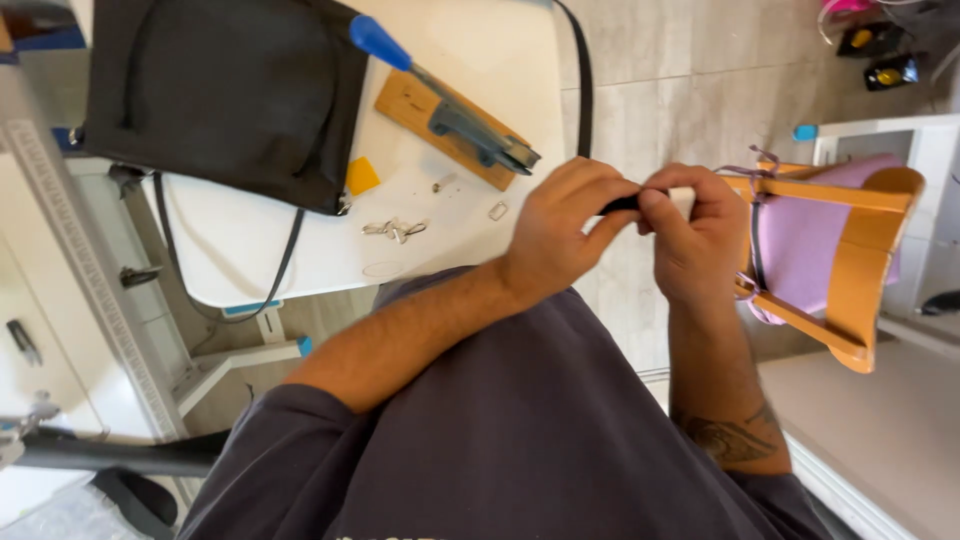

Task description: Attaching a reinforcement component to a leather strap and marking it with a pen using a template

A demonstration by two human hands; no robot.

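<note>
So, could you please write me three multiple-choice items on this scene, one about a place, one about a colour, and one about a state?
1. Where does the black bag lie?
A. on the white table
B. on the floor
C. on the wooden chair

2. What colour is the handle of the tool on the wooden block?
A. red
B. blue
C. green

3. How do the left hand and right hand stand?
A. flat on the table
B. apart and empty
C. together, pinching a black strap

Answers: 1 A, the bag rests on the tabletop; 2 B, the grip is blue; 3 C, both hands' fingertips close on the strap's end.
</note>
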